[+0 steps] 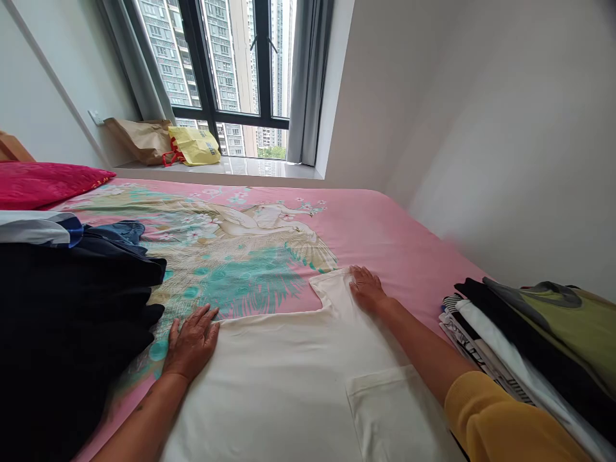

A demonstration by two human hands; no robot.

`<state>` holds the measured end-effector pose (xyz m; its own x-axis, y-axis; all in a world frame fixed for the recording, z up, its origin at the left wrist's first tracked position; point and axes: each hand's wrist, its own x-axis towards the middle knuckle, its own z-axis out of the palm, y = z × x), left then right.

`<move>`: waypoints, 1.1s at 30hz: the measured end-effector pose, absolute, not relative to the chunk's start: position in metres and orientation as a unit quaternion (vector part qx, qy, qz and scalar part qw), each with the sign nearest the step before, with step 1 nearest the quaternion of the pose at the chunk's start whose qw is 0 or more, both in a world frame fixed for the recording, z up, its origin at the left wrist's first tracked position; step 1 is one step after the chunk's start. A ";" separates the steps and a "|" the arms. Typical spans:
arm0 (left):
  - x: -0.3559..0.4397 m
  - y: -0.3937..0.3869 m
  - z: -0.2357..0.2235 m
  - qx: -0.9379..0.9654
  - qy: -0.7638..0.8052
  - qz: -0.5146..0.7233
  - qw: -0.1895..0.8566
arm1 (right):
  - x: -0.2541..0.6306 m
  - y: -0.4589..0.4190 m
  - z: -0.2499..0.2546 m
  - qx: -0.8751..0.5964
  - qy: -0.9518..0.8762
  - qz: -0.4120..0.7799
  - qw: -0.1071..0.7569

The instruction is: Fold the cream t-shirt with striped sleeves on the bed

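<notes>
A white T-shirt (289,378) lies spread on the bed, with one sleeve toward the wall side and a second flap of it at the lower right. My left hand (192,340) rests flat at its left edge, fingers spread, partly on the patterned sheet. My right hand (366,289) lies on the far sleeve end, fingers stretched out and palm down. Neither hand grips the cloth. The lower part of the shirt runs out of view.
Dark clothes (62,333) are heaped at the left, and a stack of folded clothes (534,346) stands at the right. A pink bedsheet (385,224) with bird patterns covers the bed. A red pillow (48,183) lies far left. Paper bag (144,141) and yellow bag (195,146) sit on the windowsill.
</notes>
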<state>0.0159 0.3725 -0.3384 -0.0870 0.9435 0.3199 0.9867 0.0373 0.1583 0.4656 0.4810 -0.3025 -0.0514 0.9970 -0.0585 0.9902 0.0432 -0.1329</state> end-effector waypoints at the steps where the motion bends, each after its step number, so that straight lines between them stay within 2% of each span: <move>1: 0.016 0.372 -0.339 -0.674 -0.716 -0.171 0.064 | 0.464 0.485 -0.301 -0.667 -0.743 0.051 0.026; 5: 0.016 0.372 -0.340 -0.671 -0.717 -0.176 0.068 | 0.452 0.498 -0.297 -0.581 -0.814 0.025 -0.019; 12: 0.017 0.364 -0.336 -0.689 -0.702 -0.169 0.060 | 0.440 0.535 -0.289 -0.557 -0.826 0.039 -0.085; 17: 0.020 0.361 -0.331 -0.688 -0.698 -0.189 0.058 | 0.428 0.529 -0.285 -0.556 -0.823 0.022 -0.115; 21: 0.021 0.364 -0.325 -0.689 -0.699 -0.183 0.056 | 0.424 0.499 -0.268 -0.570 -0.816 -0.016 -0.090; 25: 0.023 0.371 -0.310 -0.677 -0.719 -0.157 -0.002 | 0.440 0.456 -0.234 -0.588 -0.806 -0.044 -0.055; 30: 0.019 0.365 -0.268 -0.698 -0.698 -0.132 -0.086 | 0.479 0.385 -0.183 -0.573 -0.817 -0.059 -0.019; 33: 0.011 0.339 -0.235 -0.722 -0.672 -0.134 -0.093 | 0.500 0.336 -0.160 -0.553 -0.831 -0.064 0.026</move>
<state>0.0109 0.3392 -0.2350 0.0598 0.9958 0.0694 0.9459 -0.0787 0.3147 0.4999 0.3359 -0.1596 -0.3877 0.9147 0.1142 0.9214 0.3810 0.0767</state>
